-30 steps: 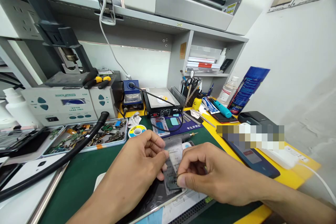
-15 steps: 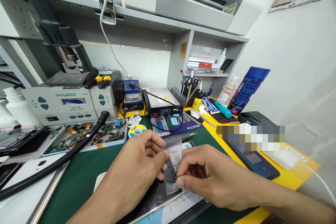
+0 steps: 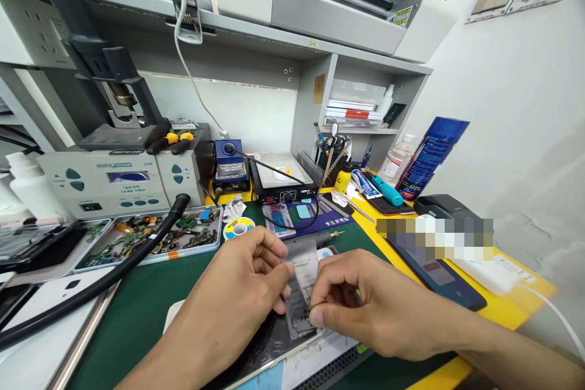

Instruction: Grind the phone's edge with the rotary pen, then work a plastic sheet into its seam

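A small clear plastic bag (image 3: pixel 301 280) with printed text hangs between my two hands, over a dark flat panel (image 3: pixel 258 350). My left hand (image 3: pixel 249 280) is closed at the bag's left side, thumb and fingers pinching its edge. On the right side, my right hand (image 3: pixel 351 304) has thumb and index finger pressed together near the bag's lower right edge; what lies in that pinch is too small to name. Dark shapes show in the lower part of the bag. Beneath the hands is also a light, blue-edged sheet (image 3: pixel 292 372).
A tray of circuit parts (image 3: pixel 155 256) and a black hose (image 3: pixel 132 265) are at the left. Behind the hands stand a solder spool (image 3: pixel 239 228), a hot plate (image 3: pixel 283 180) and a soldering stand (image 3: pixel 230 164). A dark phone (image 3: pixel 439 277) lies at the right.
My right hand has shifted very slightly right and up beside the bag. The left hand stays in place.
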Demonstrator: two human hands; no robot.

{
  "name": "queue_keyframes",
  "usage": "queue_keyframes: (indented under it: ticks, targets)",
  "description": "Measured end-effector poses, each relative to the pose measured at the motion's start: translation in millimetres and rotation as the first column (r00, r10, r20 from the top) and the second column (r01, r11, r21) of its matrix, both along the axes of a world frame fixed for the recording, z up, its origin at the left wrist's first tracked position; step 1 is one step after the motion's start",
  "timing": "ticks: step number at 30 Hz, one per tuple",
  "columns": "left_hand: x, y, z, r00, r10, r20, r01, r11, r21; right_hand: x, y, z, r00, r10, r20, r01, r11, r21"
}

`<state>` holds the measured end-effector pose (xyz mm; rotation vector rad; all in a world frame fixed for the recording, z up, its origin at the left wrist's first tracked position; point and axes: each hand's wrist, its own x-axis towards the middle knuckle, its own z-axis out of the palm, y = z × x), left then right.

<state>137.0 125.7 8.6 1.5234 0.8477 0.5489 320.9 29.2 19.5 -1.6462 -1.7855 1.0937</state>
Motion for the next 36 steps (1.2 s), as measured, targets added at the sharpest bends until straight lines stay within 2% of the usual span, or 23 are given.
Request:
queue_keyframes:
  ticks: [3,9,21,33,36]
  targets:
    - [1.0,0.8,-0.9,1.000,-0.006,0.009,0.006,1.000,0.005,-0.4,-0.6,1.0,0.999,0.017,0.027,-0.017,0.999,0.027]
    - [0.1,0.2,-2.0,1.000,-0.002,0.010,0.002,1.000,-0.002,2.2,0.1,1.6,0.999,-0.009,-0.050,0.008,1.000,-0.016]
    - [-0.2,-0.1,-1.1,1.000,-0.002,0.022,0.002,1.000,-0.005,-1.9,-1.6,1.1,0.992,0.043,0.122,-0.060,0.989,0.133]
    - [0.8,-0.8,-1.7,1.000,0.006,0.024,-0.006,1.000,0.003,-2.6,-1.4,4.1,0.985,0.077,0.154,-0.103,0.981,0.167]
    - [0.5,-1.1,0.0,1.000,0.020,0.020,-0.020,1.000,0.009,-1.3,-1.5,3.9,0.990,0.078,0.115,-0.092,0.988,0.125]
